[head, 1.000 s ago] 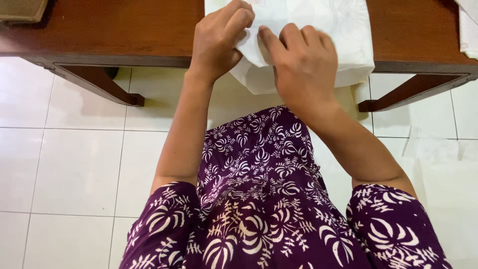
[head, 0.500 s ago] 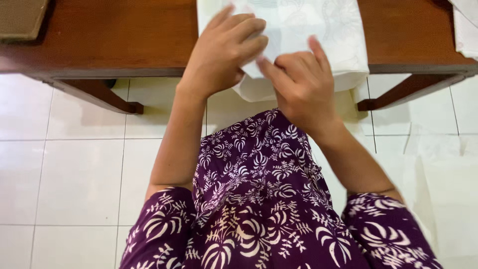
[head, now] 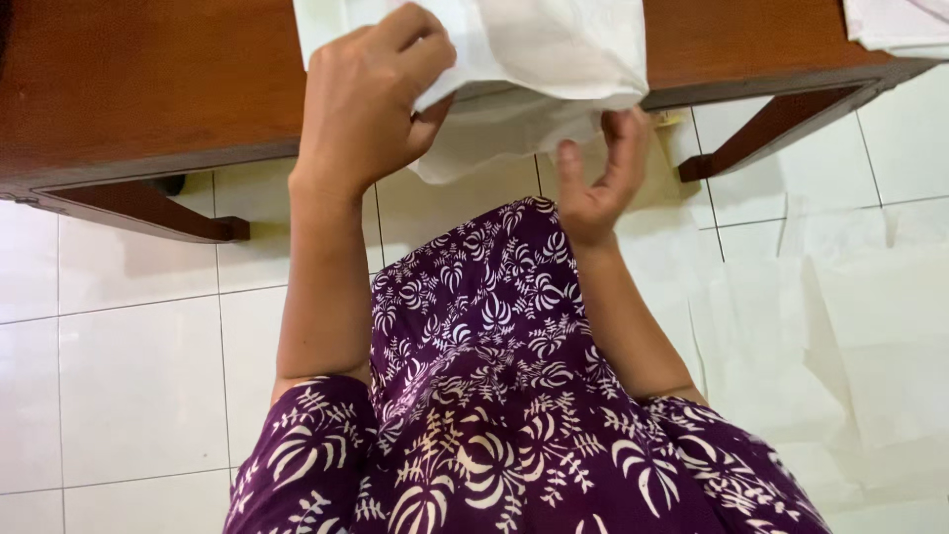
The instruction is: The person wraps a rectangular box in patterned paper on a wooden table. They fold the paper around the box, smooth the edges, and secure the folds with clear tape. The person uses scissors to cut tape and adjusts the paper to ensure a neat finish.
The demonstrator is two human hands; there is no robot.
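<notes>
A white cloth (head: pixel 539 44) lies folded over the near edge of a brown wooden table (head: pixel 148 89), with a corner hanging below the edge. My left hand (head: pixel 366 99) pinches a fold of the cloth at its left side, thumb under and fingers over. My right hand (head: pixel 598 178) is below the table edge, palm turned up and fingers spread, with the fingertips touching the underside of the hanging cloth. My purple dress with a white leaf print (head: pixel 494 396) fills the lower middle of the view.
The table's dark wooden feet (head: pixel 761 133) stand on white floor tiles (head: pixel 129 366). More white cloth (head: pixel 895 25) lies on the table at the top right. Pale sheets (head: pixel 840 336) lie on the floor at the right.
My right hand has left the top of the cloth and dropped below the table edge, palm up. My left hand has taken a firmer pinch. The view has swung left.
</notes>
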